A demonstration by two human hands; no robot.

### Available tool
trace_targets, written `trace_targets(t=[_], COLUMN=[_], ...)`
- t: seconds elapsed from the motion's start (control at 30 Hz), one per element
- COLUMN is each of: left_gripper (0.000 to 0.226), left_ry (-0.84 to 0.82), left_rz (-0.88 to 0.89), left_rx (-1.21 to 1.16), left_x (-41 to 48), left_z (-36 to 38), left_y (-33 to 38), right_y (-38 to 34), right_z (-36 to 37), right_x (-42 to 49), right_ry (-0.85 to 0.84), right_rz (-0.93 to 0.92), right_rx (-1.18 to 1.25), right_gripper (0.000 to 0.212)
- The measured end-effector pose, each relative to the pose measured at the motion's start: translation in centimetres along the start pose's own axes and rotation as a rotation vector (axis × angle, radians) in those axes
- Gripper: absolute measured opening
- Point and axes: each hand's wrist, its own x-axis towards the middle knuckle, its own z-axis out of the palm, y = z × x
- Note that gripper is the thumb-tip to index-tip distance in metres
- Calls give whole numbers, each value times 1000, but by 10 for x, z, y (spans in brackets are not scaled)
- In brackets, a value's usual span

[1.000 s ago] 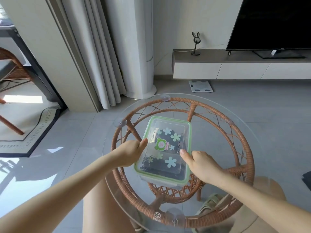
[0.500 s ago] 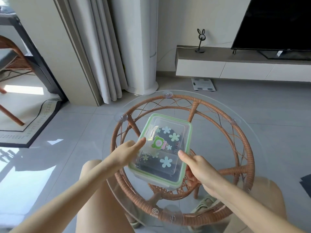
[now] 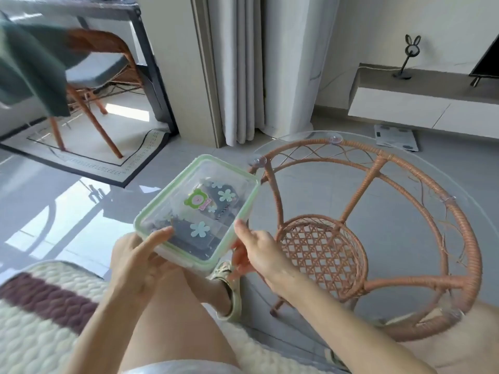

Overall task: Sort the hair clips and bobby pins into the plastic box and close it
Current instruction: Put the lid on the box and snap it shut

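The clear plastic box [image 3: 226, 171] has a green-rimmed lid on top and is held in the air, left of the round table and above my knee. Through the lid show flower hair clips [image 3: 199, 229], a green frog clip [image 3: 196, 200] and dark bobby pins. My left hand [image 3: 137, 257] grips the box's near left corner, thumb on the lid. My right hand [image 3: 256, 249] holds its near right side, thumb against the rim and fingers underneath.
A round glass-topped rattan table [image 3: 383, 168] stands to the right with nothing on its top. A wooden chair [image 3: 89, 85] on a rug is at the back left. A quilted cushion [image 3: 40, 306] lies beside my leg. A low TV cabinet [image 3: 421, 103] runs along the far wall.
Both hands have lifted the closed box off the glass table and carried it left, over my knee. My view has swung left with it.
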Motion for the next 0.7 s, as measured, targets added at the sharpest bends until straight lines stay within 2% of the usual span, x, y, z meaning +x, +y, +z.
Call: trace_targets(t=[0.07,0.1,0.17,0.23,0.33,0.4,0.5,0.6,0.7], left_gripper=[18,18,30,41,63,73,72,68,69], left_ry=[110,159,251,296,246,198,55,-101,-259], left_rz=[35,67,145,199,51,-107,-273,-379,-444], left_rx=[-63,-46,80,251,417,451,494,524,586], left_x=[5,9,19,33,69,94,123,143,155], left_z=[-16,-22,-29,-33,-42,-45,-38,-26,-13], left_y=[4,6,11,16,14,6,-16,-51,-84], right_y=[-7,-9,-10,-6,8,18,39,50,51], right_z=[-12,-25,-57,-94,-150,-182,-218,-234,-230], right_x=[8,11,17,23,31,35,40,41,41], right_ry=[33,98,282,508,760,782,667,627,624], right_rz=[-78,-130,-227,-291,-345,-287,-157,-91,-108], right_rx=[-142,-216,-361,-605,-952,-1131,-1304,-1305,-1277], right_gripper=[45,44,41,45,43,44,53,63,66])
